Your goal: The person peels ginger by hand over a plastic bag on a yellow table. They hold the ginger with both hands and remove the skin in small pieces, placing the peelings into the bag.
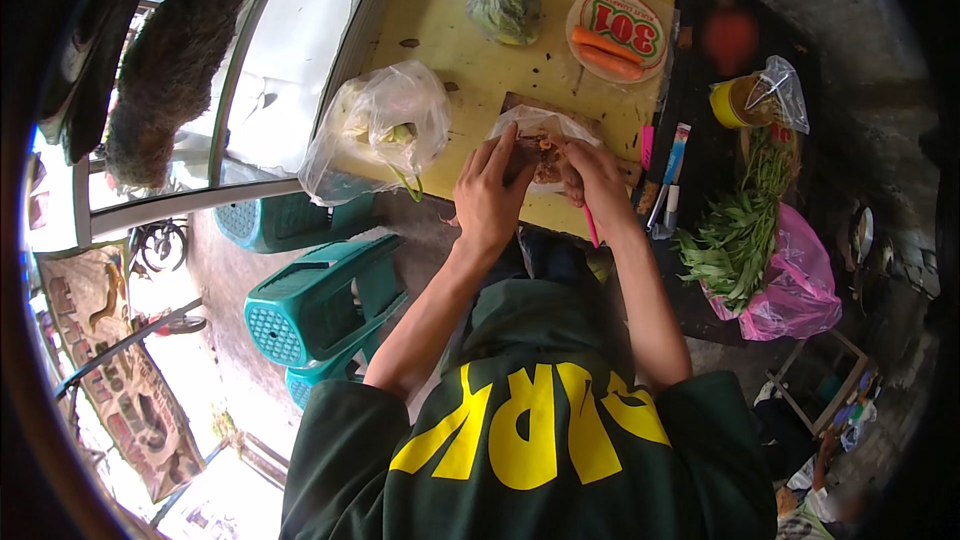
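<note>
On a wooden board (pixel 592 120) lies a clear plastic bag (pixel 517 117) with reddish-brown food (pixel 553 165) in it. My left hand (pixel 487 180) is at the left side of this bag, fingers bent over its edge; what lies under the fingers is hidden. From the other side my right hand (pixel 596 176) reaches over the food. A thin pink handle (pixel 591 225) sticks out below its palm, held in the curled fingers, and the tool's working end cannot be seen. Near the right fingertips a small orange piece (pixel 545 143) shows among the brown food.
Left on the yellow table (pixel 480 75) is a plastic bag of pale vegetables (pixel 390 120). Wrapped greens (pixel 504 4) and carrots (pixel 611 52) on a round wrapper pack (pixel 581 15) lie farther back. At right are pens (pixel 675 157), leafy greens (pixel 739 229) and a pink bag (pixel 802 285). Green plastic stools (pixel 322 304) stand left.
</note>
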